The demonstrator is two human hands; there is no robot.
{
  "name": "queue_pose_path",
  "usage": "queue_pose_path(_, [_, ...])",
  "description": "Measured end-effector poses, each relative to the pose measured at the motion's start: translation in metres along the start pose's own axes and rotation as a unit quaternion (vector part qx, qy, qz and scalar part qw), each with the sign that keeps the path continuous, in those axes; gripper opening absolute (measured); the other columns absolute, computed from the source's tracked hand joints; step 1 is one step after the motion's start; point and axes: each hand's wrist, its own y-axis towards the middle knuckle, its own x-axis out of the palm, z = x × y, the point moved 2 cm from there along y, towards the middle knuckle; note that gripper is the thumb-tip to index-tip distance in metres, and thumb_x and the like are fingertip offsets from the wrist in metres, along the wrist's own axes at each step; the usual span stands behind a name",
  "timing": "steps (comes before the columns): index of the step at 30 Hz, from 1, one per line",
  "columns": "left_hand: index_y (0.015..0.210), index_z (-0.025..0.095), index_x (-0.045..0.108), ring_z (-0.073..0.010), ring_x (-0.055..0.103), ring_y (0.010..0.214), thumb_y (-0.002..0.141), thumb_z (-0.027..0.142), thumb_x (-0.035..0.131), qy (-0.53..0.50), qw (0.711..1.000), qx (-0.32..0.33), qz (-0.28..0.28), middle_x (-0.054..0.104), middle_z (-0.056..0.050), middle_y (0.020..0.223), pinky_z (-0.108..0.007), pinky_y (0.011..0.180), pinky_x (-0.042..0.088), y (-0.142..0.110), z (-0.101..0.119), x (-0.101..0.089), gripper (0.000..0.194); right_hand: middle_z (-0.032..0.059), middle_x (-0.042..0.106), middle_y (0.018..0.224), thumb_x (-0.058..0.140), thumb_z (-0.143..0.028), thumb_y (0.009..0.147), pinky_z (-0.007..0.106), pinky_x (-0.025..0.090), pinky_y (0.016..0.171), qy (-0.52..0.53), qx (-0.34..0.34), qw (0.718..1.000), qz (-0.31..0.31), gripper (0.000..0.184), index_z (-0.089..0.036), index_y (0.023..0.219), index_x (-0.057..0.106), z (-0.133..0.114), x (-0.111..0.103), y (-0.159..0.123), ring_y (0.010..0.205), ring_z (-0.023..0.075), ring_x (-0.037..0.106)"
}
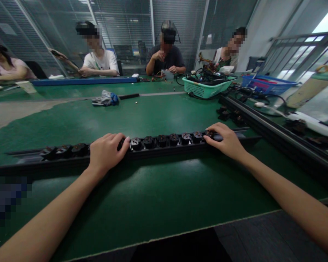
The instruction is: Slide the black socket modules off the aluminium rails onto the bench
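You sit at a green table [164, 193], whose surface shines softly under the light; its near edge runs slantwise at the bottom of the view. At the far left, a pale grey area takes the place of the green. Across from you are four people [166, 54], and behind them stands a glass wall with blinds [128, 11]. On the right, a railing [303, 52] is before bright windows. Far on the table there are a long blue bar [84, 82], a crumpled glove [105, 99] and a green basket [207, 88] filled with dark cables.

The black rail [164, 150] lies across the table in front of you, and the black sockets [161, 140] stand in a row inside it. Your left hand [107, 151] is bent over the rail left of its middle, palm down, with the thumb near the forefinger; a dark part shows between them, but I cannot tell whether you grip it. Your right hand [222, 139] comes from the right side, forearm slanting inwards, and its thumb and forefinger are closed around the last socket [209, 133] on that side. Between your two hands, six sockets are clearly visible.
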Motion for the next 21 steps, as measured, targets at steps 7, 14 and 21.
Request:
queue_pose_path(7, [0.093,0.021,0.071,-0.0257,0.066,0.085,0.103,0.051,0.032,-0.01,1.0,-0.003,-0.004,0.074,-0.01,0.089,-0.033,0.063,0.035,0.001,0.002,-0.002,0.05,0.0108,0.071,0.109,0.064,-0.044,0.09,0.051,0.049,0.1,0.024,0.0,1.0,-0.019,0.023,-0.024,0.099,0.069,0.005,-0.003,0.002,0.109,0.0316,0.064])
queue_pose_path(14, [0.094,0.02,0.071,-0.0265,0.066,0.088,0.103,0.052,0.032,-0.012,1.0,-0.005,-0.012,0.074,-0.011,0.092,-0.034,0.065,0.037,0.001,0.002,-0.003,0.051,0.01,0.073,0.112,0.065,-0.046,0.091,0.053,0.049,0.102,0.034,0.01,0.999,-0.026,0.025,-0.024,0.101,0.072,0.006,-0.007,0.002,0.111,0.0315,0.066])
queue_pose_path(21, [0.094,0.02,0.071,-0.0254,0.065,0.086,0.103,0.052,0.032,-0.013,1.0,-0.004,-0.011,0.074,-0.01,0.091,-0.033,0.064,0.035,0.001,0.002,-0.003,0.051,0.0091,0.073,0.123,0.068,-0.056,0.088,0.05,0.048,0.106,0.041,0.062,0.996,-0.056,0.042,-0.024,0.114,0.073,0.018,-0.01,-0.004,0.118,0.0318,0.066])
